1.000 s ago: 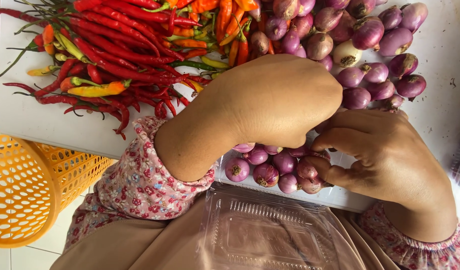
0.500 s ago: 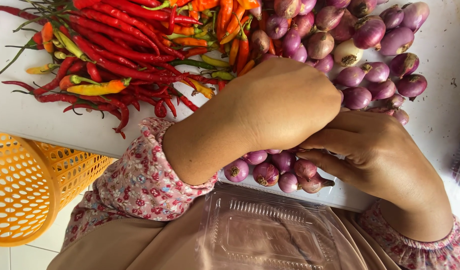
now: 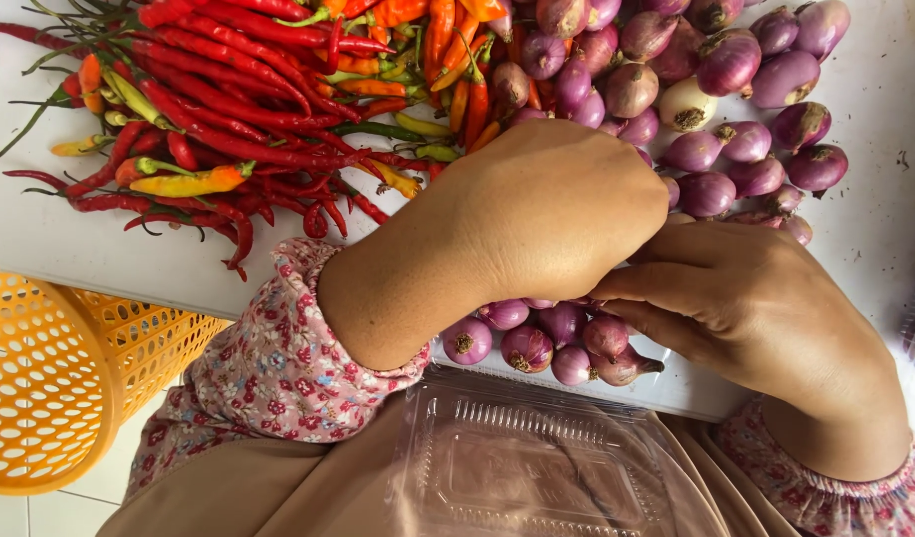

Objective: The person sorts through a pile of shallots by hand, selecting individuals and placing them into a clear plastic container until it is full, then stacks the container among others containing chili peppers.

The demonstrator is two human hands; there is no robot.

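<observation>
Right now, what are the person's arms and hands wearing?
Both hands, the left hand and the right hand, are bare: no gloves, and no rings or watch that I can see. Each arm has a pink sleeve with tiny red and blue flowers, gathered with elastic at the wrist: the left sleeve and the right sleeve.

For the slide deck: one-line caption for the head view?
Both hands meet over purple shallots beside red chillies on a white board.

A white tabletop [image 3: 99, 254] in even daylight, pale tiled floor [image 3: 5, 512] below at the left.
</observation>
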